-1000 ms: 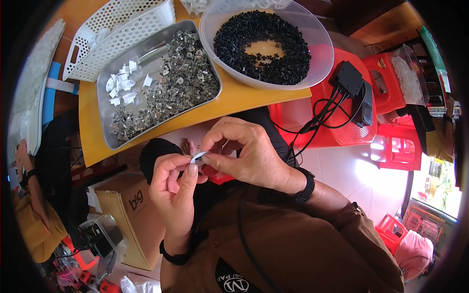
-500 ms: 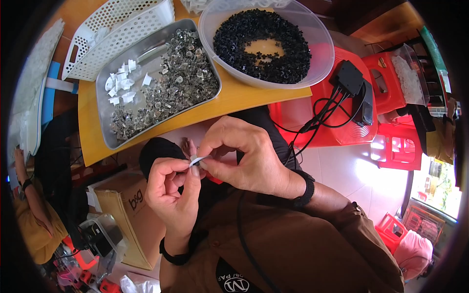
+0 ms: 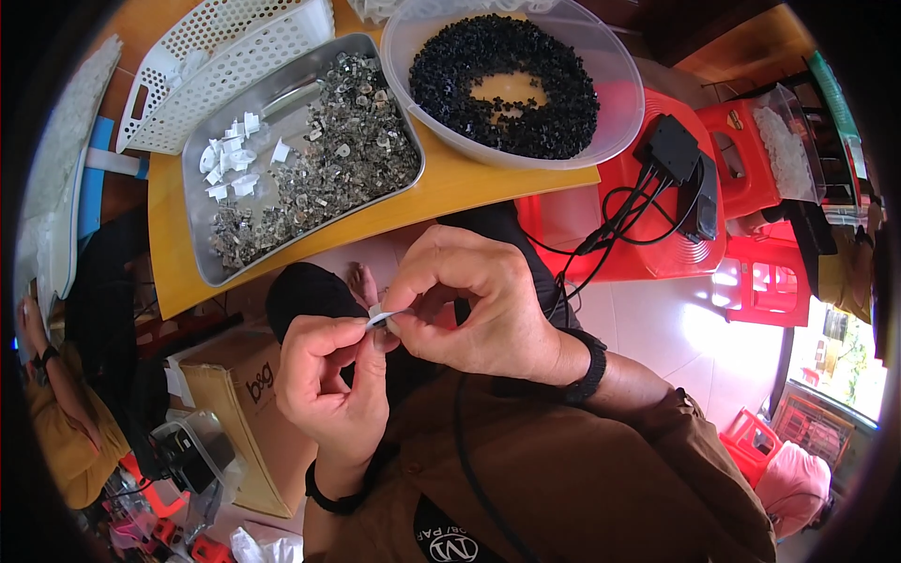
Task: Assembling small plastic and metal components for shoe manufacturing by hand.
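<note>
Newly turned white piece pinched by left hand and right hand; tray of clear bits beyond

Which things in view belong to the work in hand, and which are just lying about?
Probably in use:
small white piece, pinched between left hand and right hand
metal tray with white plastic pieces and small glinting parts
perhaps the translucent tub of black parts

Probably lying about:
cardboard box
black cabled device
pink fabric
</note>
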